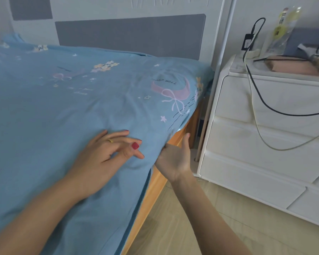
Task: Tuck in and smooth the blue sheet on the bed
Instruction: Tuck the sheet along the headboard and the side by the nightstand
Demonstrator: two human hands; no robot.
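The blue sheet (63, 100), printed with stars, bows and a pink moon, covers the bed and drapes over its right edge. My left hand (107, 153) lies on top of the sheet near that edge, fingers spread, holding nothing. My right hand (175, 159) is at the side of the mattress, palm up with the thumb raised; its fingers are pushed under the hanging sheet edge and hidden there. Below the sheet, the orange wooden bed frame (155, 183) shows.
A white drawer unit (261, 137) stands close to the bed on the right, leaving a narrow gap. Black and pale cables (256, 100) hang over its front. A bottle (282, 28) and boxes sit on top. The grey padded headboard (129, 35) is behind.
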